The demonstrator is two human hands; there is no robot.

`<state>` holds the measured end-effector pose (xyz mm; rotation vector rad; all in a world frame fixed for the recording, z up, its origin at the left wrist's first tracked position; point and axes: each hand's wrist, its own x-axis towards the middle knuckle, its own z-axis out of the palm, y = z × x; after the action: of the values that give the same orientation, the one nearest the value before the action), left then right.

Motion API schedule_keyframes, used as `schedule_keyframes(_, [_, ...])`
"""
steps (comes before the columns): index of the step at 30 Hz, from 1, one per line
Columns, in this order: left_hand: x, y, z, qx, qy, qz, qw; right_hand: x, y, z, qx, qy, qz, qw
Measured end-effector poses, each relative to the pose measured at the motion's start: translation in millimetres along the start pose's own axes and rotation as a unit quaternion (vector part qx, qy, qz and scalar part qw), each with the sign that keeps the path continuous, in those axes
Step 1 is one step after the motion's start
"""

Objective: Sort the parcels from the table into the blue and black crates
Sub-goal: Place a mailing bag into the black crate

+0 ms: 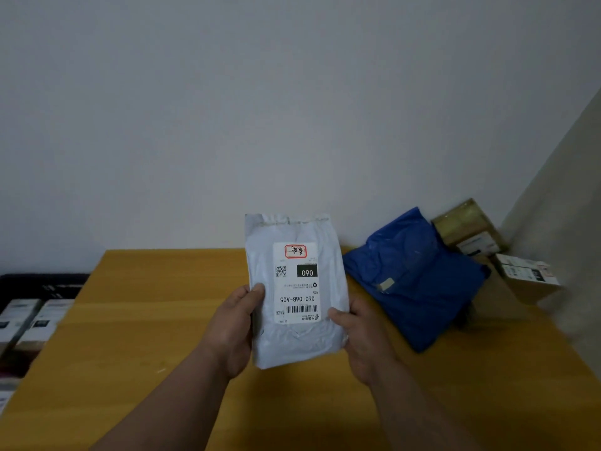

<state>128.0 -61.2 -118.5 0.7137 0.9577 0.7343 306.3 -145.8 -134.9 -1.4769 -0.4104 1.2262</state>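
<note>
Facing the camera, white poly mailer [297,288] is gripped upright above wooden table [146,320] by left hand [232,330] and right hand [364,340], thumbs in front; label upside down.

The wooden table [136,346] has a yellow-brown top and stands against the white wall. On its far right part lies a blue plastic parcel [419,281], flat on the wood. Behind it, in the corner, a brown cardboard box [465,226] leans tilted, and beside it a small light box [527,278] rests near the right edge
</note>
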Motion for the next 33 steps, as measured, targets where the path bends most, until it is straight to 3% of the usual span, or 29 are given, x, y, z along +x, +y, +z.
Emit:
schedule_keyframes(5, [-24.2,4.9,-1.8,-0.003,0.034,0.027,0.999,-8.0,-4.6,5.2,-0.031,-0.024,-0.022,0.999])
schedule_keyframes(10, [-37.3,-0.6,-0.7,-0.093,0.093,0.029,0.991,-24.0,1.1,3.6,0.057,0.013,0.008,0.998])
schedule_keyframes(16, [-51.0,-10.6,-14.9,-0.126,0.123,0.028,0.984,-41.2,19.2,36.0,0.09,-0.143,0.093,0.981])
schedule_keyframes(19, [-60.7,-3.8,-40.6,-0.116,0.13,0.036,0.984,-44.6,18.4,62.7,0.109,-0.17,0.087,0.976])
schedule_keyframes(25, [-78.4,39.2,-146.3,-0.152,0.23,0.081,0.958,-46.3,26.2,138.0,0.034,-0.173,0.08,0.981])
schedule_keyframes(33, [-127.6,71.0,-339.6,-0.025,0.416,0.106,0.903,-77.1,116.2,301.9,-0.039,-0.222,0.156,0.962])
